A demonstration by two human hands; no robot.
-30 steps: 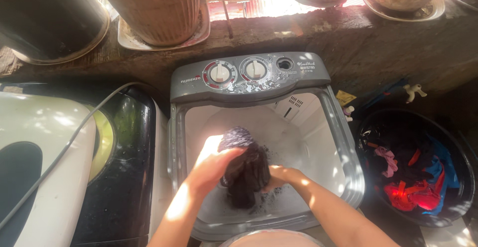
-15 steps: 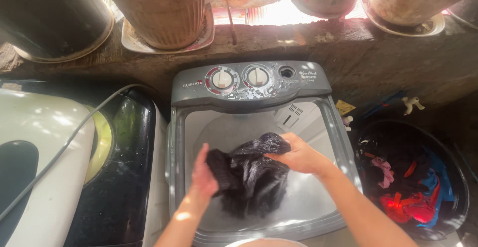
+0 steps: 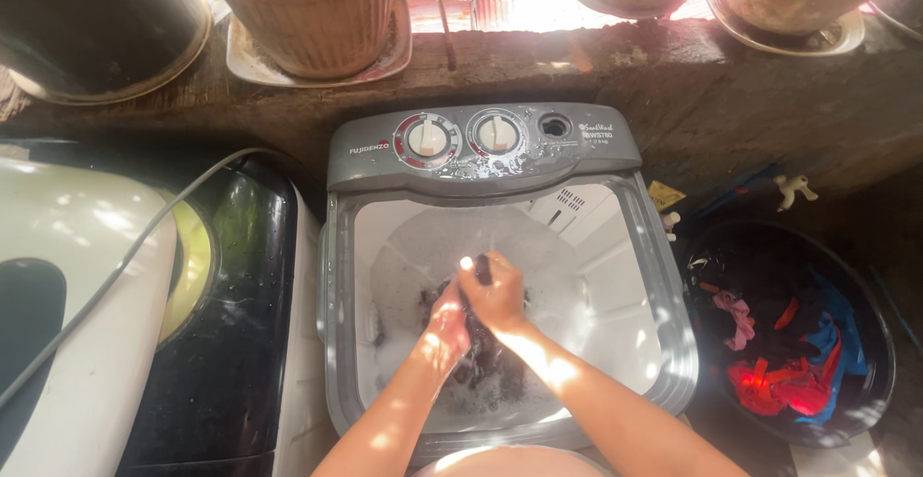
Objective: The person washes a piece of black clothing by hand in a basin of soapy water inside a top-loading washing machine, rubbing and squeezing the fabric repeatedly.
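Grey-topped plastic washing machine with a white tub of sudsy water; beside it, a round black basin of red, blue and pink clothes. Down in the tub, a dark, sodden cloth, bunched and limp. Left hand and right hand together, clamped on it. Best gripped low, kneaded firmly, kept under the suds.

Dark, near-black wet garment under both hands. White tub around them, cloudy soapy water. Grey control panel beyond the hands, two white dials with red rings. Right of the right hand: black basin with red, blue, pink clothes. Left of the left hand: glossy black and white machine, yellow-green patch, grey cable. Brown ledge above.
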